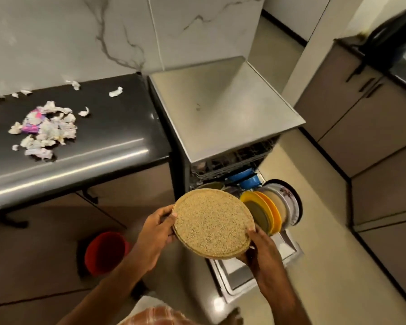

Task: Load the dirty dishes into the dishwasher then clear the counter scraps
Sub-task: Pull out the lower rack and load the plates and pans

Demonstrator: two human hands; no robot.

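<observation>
The dishwasher [225, 113] is standing open; its upper rack [234, 158] is too dark to make out, and its door [238, 274] is partly hidden behind my arms. Left of the dishwasher, the counter [117, 127] is carrying the scraps [43, 130]. Over the dishwasher door, I am holding the speckled plate [212, 222] tilted: my left hand [155, 233] is gripping its left rim, my right hand [259, 245] its lower right rim.

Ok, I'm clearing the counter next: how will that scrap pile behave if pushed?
The scraps look like thin crumpled paper, so probably very light and floppy. They lie loose, some strays apart from the pile, so a push would likely scatter them. The glossy counter should let them slide easily.
</observation>
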